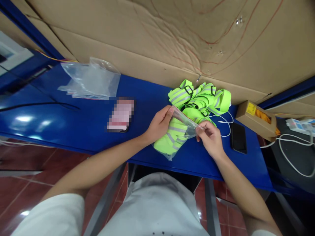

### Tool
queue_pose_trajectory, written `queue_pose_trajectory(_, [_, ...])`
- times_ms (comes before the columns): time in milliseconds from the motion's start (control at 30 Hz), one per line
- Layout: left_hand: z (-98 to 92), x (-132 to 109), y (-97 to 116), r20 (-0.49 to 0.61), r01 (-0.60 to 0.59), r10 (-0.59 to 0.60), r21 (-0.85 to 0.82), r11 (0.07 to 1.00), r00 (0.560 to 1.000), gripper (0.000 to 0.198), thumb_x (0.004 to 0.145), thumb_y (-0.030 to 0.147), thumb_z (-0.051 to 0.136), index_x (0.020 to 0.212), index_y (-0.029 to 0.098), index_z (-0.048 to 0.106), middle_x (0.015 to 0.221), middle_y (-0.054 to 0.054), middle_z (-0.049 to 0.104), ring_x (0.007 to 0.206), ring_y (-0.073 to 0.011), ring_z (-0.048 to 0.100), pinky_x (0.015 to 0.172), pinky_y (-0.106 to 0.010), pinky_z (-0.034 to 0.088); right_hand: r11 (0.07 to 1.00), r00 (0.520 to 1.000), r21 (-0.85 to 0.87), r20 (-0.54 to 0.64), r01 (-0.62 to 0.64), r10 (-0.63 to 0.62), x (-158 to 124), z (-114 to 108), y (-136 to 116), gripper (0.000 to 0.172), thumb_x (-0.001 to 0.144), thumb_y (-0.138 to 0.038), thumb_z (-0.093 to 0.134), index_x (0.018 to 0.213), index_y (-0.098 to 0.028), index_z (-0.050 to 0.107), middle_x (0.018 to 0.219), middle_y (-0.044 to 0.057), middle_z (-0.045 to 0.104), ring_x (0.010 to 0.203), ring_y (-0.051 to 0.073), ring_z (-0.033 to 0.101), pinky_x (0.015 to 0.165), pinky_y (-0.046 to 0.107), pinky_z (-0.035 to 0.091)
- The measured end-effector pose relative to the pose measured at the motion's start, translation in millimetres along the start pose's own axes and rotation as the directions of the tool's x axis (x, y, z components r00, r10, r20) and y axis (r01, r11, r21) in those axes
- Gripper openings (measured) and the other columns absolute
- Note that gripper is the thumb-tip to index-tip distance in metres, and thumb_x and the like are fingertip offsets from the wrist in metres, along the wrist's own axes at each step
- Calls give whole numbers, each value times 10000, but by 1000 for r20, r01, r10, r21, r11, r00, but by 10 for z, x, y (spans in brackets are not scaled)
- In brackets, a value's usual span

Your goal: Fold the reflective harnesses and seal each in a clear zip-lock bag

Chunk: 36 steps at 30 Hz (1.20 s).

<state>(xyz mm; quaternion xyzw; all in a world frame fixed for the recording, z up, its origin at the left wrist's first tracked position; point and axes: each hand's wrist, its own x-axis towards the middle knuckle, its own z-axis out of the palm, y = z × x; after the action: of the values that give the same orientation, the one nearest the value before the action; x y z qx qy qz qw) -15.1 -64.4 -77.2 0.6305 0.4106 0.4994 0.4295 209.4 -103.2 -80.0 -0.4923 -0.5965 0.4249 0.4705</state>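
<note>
A clear plastic zip bag (189, 131) with a folded neon-yellow reflective strap (169, 141) inside is held over the blue table near its front edge. My left hand (161, 123) pinches the upper left corner of the bag's mouth. At the other end of the mouth, my right hand (209, 136) grips the edge between thumb and fingers. Just behind the bag lies a heap of neon-yellow reflective straps (201, 96) with grey stripes and black buckles.
A stack of clear plastic bags (93, 80) lies at the back left of the blue table (142, 95). A phone with a blurred screen (120, 114) is left of my hands. To the right are a white cable (230, 126), a black phone (238, 138) and a cardboard box (257, 121). Cardboard (123, 36) walls the back.
</note>
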Motion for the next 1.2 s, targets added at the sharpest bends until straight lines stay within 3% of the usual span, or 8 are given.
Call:
queue_pose_trajectory(200, [39,-17,-5,51,-4,5,-15,1000,999,482,1056,598,431,910,191,646,914,-43,682,837,-185,600,819,-269,469,999,998,20,45,-43,42,0,-1,56,298,906,-496,738,813,-241,615,651,-34,550,475,114,511,428,268,412])
queue_pose_trajectory(433, [82,-51,-63,119,15,-20,43,999,993,494,1074,577,388,920,183,644,886,-39,664,832,-184,589,796,-282,448,998,997,-62,71,-17,22,1,10,-9,243,881,-422,736,796,-233,609,644,-34,531,516,111,473,454,252,390])
queue_pose_trajectory(700, [105,-80,-79,113,34,-42,68,997,993,475,1072,565,400,904,186,632,817,-16,606,773,-166,535,732,-268,419,996,997,-91,73,-6,12,-10,15,12,194,900,-380,703,813,-231,615,649,-32,525,557,124,477,507,261,376])
queue_pose_trajectory(900, [126,-119,-78,161,36,-53,104,994,985,458,1079,554,383,914,192,611,781,2,571,730,-155,523,690,-263,399,992,997,-123,73,22,-13,-40,34,28,254,920,-430,703,804,-225,607,681,-21,519,614,133,486,554,259,397])
queue_pose_trajectory(1200, [151,-155,-94,226,21,-43,100,995,973,437,1081,548,387,907,204,592,696,23,481,632,-146,474,625,-280,350,994,985,-65,145,-88,97,-21,49,9,386,920,-570,702,817,-211,604,578,-62,457,500,92,382,481,240,287])
